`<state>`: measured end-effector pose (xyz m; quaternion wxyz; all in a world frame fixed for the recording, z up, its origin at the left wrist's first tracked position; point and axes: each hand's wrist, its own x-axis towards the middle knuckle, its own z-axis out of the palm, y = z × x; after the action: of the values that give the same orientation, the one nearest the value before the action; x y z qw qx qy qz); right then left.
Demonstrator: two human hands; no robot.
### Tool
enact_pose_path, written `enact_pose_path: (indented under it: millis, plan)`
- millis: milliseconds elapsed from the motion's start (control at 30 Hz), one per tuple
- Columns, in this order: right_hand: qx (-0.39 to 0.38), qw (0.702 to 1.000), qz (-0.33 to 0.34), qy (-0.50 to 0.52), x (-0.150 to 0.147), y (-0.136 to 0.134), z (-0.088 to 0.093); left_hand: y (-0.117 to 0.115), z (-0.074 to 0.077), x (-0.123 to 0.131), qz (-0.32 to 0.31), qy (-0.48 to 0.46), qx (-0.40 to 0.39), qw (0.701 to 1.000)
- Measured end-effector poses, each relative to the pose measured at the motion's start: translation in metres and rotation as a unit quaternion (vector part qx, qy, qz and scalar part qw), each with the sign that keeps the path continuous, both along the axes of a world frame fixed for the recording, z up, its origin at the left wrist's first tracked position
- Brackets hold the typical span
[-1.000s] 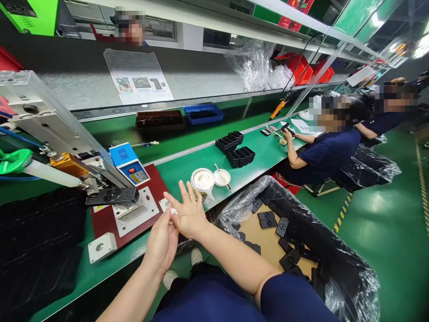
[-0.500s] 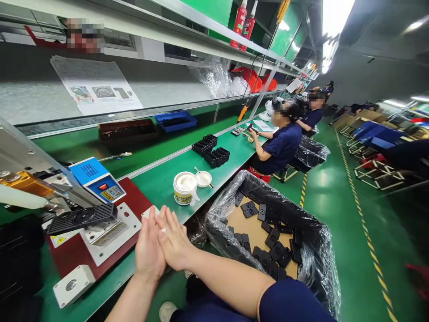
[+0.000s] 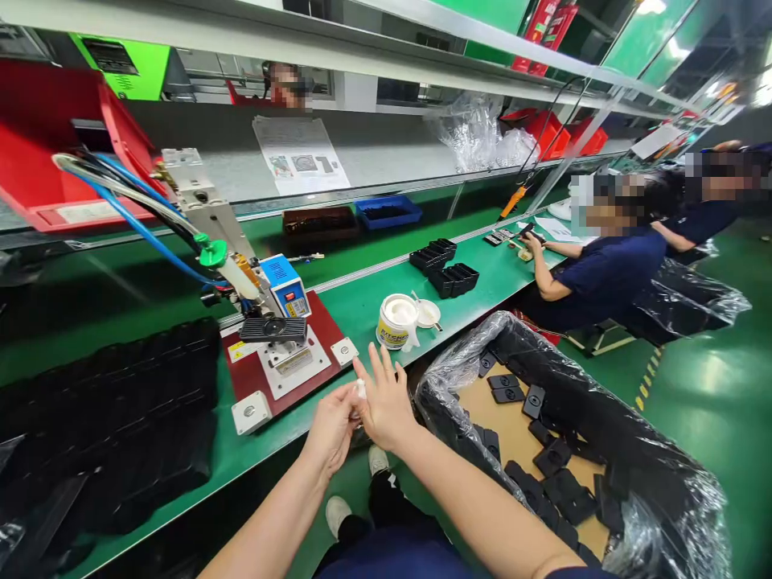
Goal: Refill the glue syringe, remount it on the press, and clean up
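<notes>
On the near side of the open tub [image 3: 392, 331], just over the bench edge, the two bare hands meet. The left hand [image 3: 334, 426] has thumb and fingers pinched together on a small white piece [image 3: 360, 389], which lies at the right hand's thumb; whether it is tissue or a cover cannot be made out. The right hand [image 3: 386, 406] is open, palm turned down, its fingers spread; it seems to grip nothing.

Handling of the white piece looks under way rather than finished, since the pinch is on it.

Left of the tub stands a bench press [image 3: 217, 215] on a maroon base board [image 3: 322, 322], with a black ringed plate [image 3: 274, 329] under its head; neither hand touches it. Whether that plate has been pressed cannot be told.

Just right of the tub lies a round lid [image 3: 429, 314] with a stick across it. Beyond the tub, to the right, stand black slotted holders [image 3: 453, 280]. Nearer than the tub, to the right, a plastic-lined bin [image 3: 615, 402] holds loose black ringed pieces [image 3: 534, 400]; how many are complete is unclear. Farther right of the tub, a co-worker [image 3: 621, 265] sits at the green bench [image 3: 355, 310].
</notes>
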<state>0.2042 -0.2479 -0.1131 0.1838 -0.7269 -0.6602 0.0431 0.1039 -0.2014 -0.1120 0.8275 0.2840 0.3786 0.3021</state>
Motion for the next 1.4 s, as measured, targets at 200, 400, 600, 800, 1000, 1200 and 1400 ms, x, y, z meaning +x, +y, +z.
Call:
enact_pose_path:
  millis: [200,400,600,800,1000,1200,1400]
  plan:
    - [0.029,0.987,0.151,-0.038,-0.012,-0.028,0.002,0.028,0.006,-0.004,0.121,0.062,-0.014,0.991]
    - [0.146,0.96,-0.042,0.236,0.005,-0.019,0.013,0.039,0.02,-0.014,0.073,-0.023,-0.063,0.995]
    - [0.073,0.897,-0.038,0.434,0.004,0.005,0.0,0.026,0.008,-0.017,0.044,-0.025,-0.049,0.998]
    - [0.065,0.86,-0.072,0.501,0.027,0.01,-0.002,0.039,-0.003,-0.032,0.102,0.055,0.054,0.992]
    - [0.043,0.719,-0.121,0.684,0.029,0.025,0.006,0.047,0.003,-0.042,0.105,0.062,0.126,0.985]
    - [-0.079,0.67,-0.008,0.738,-0.004,0.039,0.015,0.047,0.015,-0.044,0.092,0.092,0.174,0.976]
    - [0.005,0.701,-0.006,0.713,0.01,0.074,0.049,0.06,0.039,-0.055,0.191,0.139,0.255,0.938]
